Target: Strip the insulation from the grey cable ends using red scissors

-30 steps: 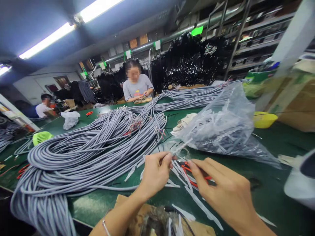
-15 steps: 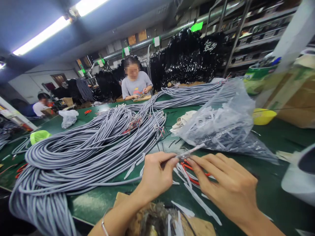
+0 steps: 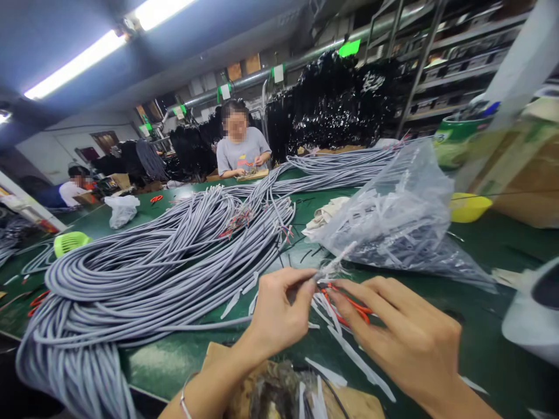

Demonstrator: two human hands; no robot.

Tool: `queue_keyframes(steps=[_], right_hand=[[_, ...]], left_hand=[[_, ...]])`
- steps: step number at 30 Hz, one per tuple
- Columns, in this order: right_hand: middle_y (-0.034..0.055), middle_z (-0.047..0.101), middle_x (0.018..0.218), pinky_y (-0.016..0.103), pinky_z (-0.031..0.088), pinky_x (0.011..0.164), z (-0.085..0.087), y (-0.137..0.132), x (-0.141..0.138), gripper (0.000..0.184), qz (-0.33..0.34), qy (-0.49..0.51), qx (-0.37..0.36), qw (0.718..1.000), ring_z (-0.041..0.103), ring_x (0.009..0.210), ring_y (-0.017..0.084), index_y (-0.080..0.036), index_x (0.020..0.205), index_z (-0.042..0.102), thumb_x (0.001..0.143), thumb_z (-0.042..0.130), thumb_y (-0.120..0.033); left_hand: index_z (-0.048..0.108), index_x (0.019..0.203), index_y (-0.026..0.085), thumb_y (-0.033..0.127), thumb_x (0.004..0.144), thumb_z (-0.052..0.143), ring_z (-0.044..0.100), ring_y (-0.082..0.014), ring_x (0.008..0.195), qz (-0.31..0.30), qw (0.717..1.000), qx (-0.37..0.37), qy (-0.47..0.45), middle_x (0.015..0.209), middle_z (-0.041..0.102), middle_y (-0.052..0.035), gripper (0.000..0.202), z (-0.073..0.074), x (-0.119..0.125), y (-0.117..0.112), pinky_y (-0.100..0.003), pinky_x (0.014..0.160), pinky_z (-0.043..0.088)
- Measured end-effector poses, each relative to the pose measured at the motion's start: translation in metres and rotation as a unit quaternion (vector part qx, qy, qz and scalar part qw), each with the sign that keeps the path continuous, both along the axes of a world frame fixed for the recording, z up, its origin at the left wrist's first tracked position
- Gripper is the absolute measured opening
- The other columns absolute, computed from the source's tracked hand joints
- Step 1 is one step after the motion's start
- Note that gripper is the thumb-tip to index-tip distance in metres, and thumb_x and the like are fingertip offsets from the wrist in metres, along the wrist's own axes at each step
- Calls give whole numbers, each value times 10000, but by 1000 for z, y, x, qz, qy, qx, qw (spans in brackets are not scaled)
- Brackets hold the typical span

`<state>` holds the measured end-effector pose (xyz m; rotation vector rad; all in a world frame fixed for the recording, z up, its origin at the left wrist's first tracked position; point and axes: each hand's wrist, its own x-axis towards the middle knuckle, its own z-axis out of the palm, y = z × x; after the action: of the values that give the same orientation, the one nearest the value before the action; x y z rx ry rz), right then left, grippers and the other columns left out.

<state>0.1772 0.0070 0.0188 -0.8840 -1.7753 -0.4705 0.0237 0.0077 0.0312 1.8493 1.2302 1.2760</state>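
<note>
My left hand (image 3: 283,305) pinches a grey cable near its stripped end between thumb and forefinger. Past the fingertips, the cable's bared end (image 3: 345,256) sticks up to the right, pale, with fine shield strands frayed out around it. My right hand (image 3: 404,331) is just right of that end, thumb and fingers closed around orange-handled scissors (image 3: 360,311). The scissors' tip is close to my left fingertips; fingers hide part of the tool. White plastic strips (image 3: 360,361) lie on the green table (image 3: 437,314) under my hands.
A large bundle of grey cables (image 3: 144,262) covers the left side. A clear bag of scraps (image 3: 384,227) stands beyond my right hand, by a yellow dish (image 3: 469,206). Cardboard (image 3: 358,401) lies nearest me. Across the table sits a co-worker (image 3: 244,145). A white container (image 3: 533,308) is at right.
My right fingers have drawn slightly down and away from the cable end. Its shield strands now stand out more loosely. The left hand has hardly moved.
</note>
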Motion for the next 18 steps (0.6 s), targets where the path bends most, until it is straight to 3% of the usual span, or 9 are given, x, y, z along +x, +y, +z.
queue_keyframes(steps=[5, 10, 18], right_hand=[[24, 611, 589, 255, 349, 541, 3, 2, 1, 215, -69, -23, 3, 997, 520, 547, 125, -142, 758, 653, 883, 498, -221], [23, 602, 567, 264, 327, 533, 5, 2, 2, 244, -65, -40, 8, 997, 473, 537, 130, -150, 661, 620, 871, 502, -191], [26, 617, 571, 285, 286, 536, 4, 3, -1, 320, -50, -108, 2, 993, 448, 567, 147, -183, 564, 589, 854, 460, -141]], left_hand=[[721, 894, 111, 143, 796, 534, 594, -152, 623, 13, 1000, 27, 11, 736, 690, -91, 214, 3, 1, -2, -223, 551, 447], [726, 874, 117, 136, 789, 553, 619, -153, 635, 7, 998, 64, 28, 758, 712, -90, 194, 4, 0, -4, -216, 559, 472], [710, 916, 147, 95, 816, 498, 650, -171, 765, -3, 989, 132, 72, 850, 720, -94, 240, 6, 0, -6, -256, 714, 513]])
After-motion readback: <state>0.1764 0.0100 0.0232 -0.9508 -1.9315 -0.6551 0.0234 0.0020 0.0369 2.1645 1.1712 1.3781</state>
